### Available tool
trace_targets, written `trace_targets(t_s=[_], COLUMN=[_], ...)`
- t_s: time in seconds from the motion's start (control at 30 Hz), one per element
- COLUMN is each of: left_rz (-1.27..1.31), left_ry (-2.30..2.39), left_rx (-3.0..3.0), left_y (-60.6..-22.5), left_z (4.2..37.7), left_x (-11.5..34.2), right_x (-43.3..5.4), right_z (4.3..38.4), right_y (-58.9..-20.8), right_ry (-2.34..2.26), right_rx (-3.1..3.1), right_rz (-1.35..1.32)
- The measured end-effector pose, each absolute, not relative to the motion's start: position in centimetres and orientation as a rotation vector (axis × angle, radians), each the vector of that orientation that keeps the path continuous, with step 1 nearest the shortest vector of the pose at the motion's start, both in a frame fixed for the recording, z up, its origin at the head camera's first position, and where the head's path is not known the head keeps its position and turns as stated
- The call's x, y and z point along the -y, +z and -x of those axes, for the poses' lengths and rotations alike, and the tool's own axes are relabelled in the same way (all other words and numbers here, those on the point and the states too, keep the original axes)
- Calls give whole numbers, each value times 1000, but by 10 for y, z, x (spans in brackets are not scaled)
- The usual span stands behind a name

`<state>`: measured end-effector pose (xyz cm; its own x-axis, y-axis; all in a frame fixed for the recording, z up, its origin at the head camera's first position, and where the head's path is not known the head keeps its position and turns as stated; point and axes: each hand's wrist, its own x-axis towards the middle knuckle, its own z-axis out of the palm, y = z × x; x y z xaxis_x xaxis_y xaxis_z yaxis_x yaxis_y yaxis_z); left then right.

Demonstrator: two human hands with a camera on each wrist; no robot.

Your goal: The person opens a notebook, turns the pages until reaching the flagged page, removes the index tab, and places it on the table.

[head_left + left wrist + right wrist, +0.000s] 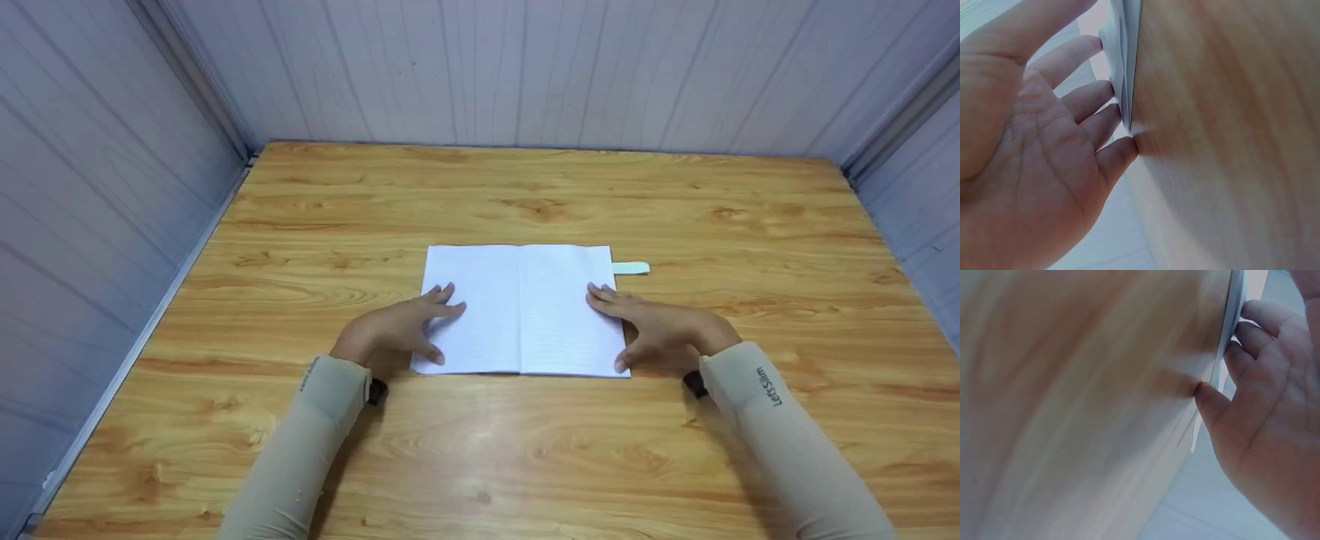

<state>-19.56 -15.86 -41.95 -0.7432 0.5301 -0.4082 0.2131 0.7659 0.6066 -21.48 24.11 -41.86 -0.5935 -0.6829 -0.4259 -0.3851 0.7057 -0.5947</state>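
An open notebook [520,315] with lined white pages lies flat on the wooden table, its fold running down the middle. A pale ribbon or strap [631,268] sticks out from its right side. My left hand [416,322] rests at the left page's outer edge, fingers spread and fairly straight, thumb near the lower corner. On the right page's outer edge rests my right hand [649,322], fingers extended over the paper and thumb at the lower corner. In the left wrist view the little finger touches the tabletop beside the page edges [1123,73]; the right wrist view looks much alike.
The wooden table [480,465] reaches back to a white panelled wall [480,75]. Similar panels [82,187] stand along the left and right sides. Dark bands [377,391] show at both wrists, under light sleeves.
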Motion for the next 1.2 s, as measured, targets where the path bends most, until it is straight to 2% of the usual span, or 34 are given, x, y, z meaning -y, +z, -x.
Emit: trace_targets(t_s=[0.5,1.2], left_rz=[-596,-576], left_ry=[724,702], left_rx=[-2350,-2380], left_y=[-418,-418], left_z=[197,196], left_x=[160,159], right_x=[-240,-240], right_z=[212,213], right_y=[-417,-420], right_ry=[-621,-621], right_rx=[-2291,-2318], right_rz=[756,868])
